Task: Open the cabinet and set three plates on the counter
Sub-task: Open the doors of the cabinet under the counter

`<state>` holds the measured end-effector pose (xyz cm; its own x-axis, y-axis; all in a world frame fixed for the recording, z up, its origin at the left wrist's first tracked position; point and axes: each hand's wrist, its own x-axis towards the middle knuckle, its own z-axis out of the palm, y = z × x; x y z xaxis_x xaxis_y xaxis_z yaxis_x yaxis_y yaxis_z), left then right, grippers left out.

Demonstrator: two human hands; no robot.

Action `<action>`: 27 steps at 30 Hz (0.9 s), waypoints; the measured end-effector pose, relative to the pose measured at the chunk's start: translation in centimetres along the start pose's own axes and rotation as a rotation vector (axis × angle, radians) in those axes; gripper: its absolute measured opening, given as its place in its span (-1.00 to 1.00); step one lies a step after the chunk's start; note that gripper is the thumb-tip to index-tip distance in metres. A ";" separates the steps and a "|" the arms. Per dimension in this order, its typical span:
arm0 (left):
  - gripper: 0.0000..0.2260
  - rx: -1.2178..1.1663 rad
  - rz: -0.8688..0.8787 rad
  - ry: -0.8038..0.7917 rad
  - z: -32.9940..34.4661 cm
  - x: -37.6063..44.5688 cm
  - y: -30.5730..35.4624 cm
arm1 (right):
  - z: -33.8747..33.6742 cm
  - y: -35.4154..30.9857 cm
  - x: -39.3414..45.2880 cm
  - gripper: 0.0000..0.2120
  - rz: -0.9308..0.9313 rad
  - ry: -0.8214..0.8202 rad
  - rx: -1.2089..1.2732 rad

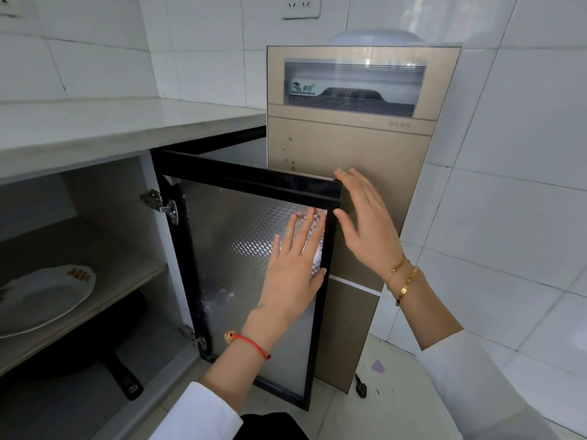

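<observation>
The cabinet door point(244, 185), black-framed with a patterned glass panel, stands swung open toward me. My left hand point(295, 265) lies flat with straight fingers against the glass near the door's free edge. My right hand point(365, 217) is at the door's top right corner, fingers straight on the outer side and thumb on the frame edge. Inside the open cabinet a white plate point(44, 300) with red markings lies on the middle shelf point(127, 274) at the left. The pale counter point(111, 122) runs above the cabinet.
A beige appliance point(349, 138) with a control panel stands right behind the open door. A black pan point(104, 354) with its handle toward me lies under the shelf. White tiled walls surround; a black plug point(361, 387) lies on the floor at the right.
</observation>
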<state>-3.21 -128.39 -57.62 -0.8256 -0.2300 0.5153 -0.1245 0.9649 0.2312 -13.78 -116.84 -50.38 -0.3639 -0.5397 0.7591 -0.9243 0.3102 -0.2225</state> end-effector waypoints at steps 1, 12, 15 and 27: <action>-0.20 0.007 0.001 -0.001 -0.2 -0.3 0.0 | -0.2 -0.2 -0.1 -0.49 -0.011 -0.004 -0.011; -0.31 -0.101 0.017 0.109 -4.3 -3.7 -1.2 | -0.4 -4.8 -0.7 -0.60 -0.244 0.104 -0.065; -0.34 -0.103 -0.029 0.185 -6.5 -5.2 -2.5 | 0.5 -7.1 -0.5 -0.60 -0.268 0.077 0.000; -0.47 0.050 -0.384 0.399 -16.8 -15.5 -9.6 | 8.0 -18.6 -0.1 -0.57 -0.367 -0.110 0.292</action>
<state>20.08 -136.23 -53.96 -0.4446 -0.5874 0.6762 -0.4098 0.8047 0.4296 2.47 -128.81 -51.19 -0.0035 -0.6572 0.7537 -0.9820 -0.1402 -0.1268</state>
